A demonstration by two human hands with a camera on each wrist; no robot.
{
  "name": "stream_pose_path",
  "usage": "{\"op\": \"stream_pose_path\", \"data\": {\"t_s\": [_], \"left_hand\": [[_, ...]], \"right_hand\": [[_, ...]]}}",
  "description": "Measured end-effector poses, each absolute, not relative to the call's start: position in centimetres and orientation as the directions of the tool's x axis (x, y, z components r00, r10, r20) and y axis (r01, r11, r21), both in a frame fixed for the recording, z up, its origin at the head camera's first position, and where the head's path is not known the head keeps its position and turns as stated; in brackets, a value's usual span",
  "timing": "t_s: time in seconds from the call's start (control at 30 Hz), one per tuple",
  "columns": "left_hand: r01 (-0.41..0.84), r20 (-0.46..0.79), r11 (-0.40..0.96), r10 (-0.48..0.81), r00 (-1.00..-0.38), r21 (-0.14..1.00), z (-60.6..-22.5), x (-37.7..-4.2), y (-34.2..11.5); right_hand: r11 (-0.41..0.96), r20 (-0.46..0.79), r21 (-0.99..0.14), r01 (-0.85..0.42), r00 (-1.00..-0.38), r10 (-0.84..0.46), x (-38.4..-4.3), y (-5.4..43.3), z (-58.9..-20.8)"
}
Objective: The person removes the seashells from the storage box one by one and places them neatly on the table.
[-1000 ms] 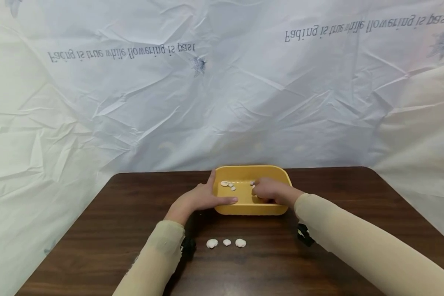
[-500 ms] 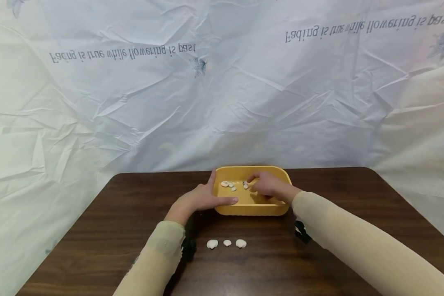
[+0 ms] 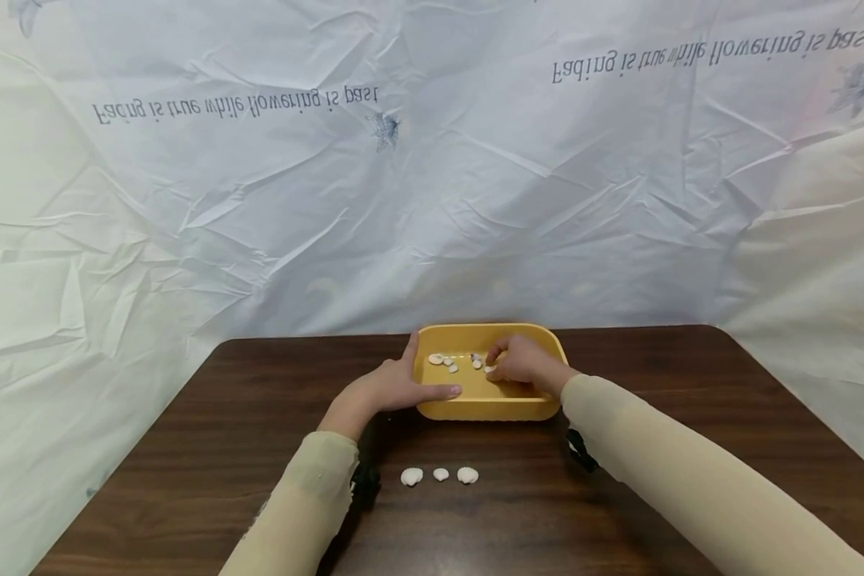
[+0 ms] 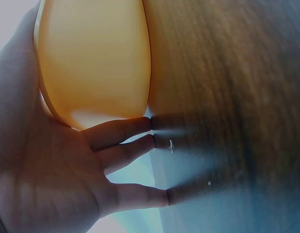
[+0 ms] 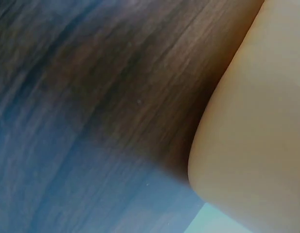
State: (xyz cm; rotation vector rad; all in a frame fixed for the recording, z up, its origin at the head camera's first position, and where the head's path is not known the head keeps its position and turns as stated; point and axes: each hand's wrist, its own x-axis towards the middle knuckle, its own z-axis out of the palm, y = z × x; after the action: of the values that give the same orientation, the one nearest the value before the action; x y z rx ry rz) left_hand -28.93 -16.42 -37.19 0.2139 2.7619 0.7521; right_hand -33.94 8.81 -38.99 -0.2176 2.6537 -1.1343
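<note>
Against the left end of a yellow tray (image 3: 490, 410) lies my left hand (image 3: 385, 388), its thumb over the near rim. The left wrist view shows its other fingers (image 4: 135, 196) straight and spread outside the tray (image 4: 96, 53), reaching down to the table. My right hand (image 3: 522, 360) is inside the tray, with a small white seashell (image 3: 490, 370) at its curled finger and thumb. Left of it lie small seashells (image 3: 477, 362). Several more, including a larger seashell (image 3: 436, 359), sit near the tray's left end. The tray wall (image 5: 256, 126) hides the right hand in its wrist view.
On the dark wooden table (image 3: 518, 528), in front of the tray, white scallop shells stand in a row: a left shell (image 3: 412, 477), a smaller middle shell (image 3: 441, 474) and a right shell (image 3: 467, 475). A white printed sheet (image 3: 432, 200) hangs behind the table.
My right hand has drawn back from small shells left lying in the tray's middle, and its fingers have closed on another shell. My left hand and the row of shells stay put.
</note>
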Motion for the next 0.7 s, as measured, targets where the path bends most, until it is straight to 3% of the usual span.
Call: {"op": "stream_pose_path", "data": {"t_s": [0.33, 0.7], "left_hand": [[0.071, -0.214, 0.862, 0.203, -0.956, 0.501, -37.31, -28.97, -16.51], [0.070, -0.213, 0.856, 0.206, -0.955, 0.513, -37.35, -28.98, -16.38]], "right_hand": [[0.723, -0.109, -0.686, -0.076, -0.973, -0.205, -34.01, 8.54, -39.28], [0.681, -0.147, -0.731, -0.030, -0.969, -0.200, -34.17, 8.59, -39.28]]}}
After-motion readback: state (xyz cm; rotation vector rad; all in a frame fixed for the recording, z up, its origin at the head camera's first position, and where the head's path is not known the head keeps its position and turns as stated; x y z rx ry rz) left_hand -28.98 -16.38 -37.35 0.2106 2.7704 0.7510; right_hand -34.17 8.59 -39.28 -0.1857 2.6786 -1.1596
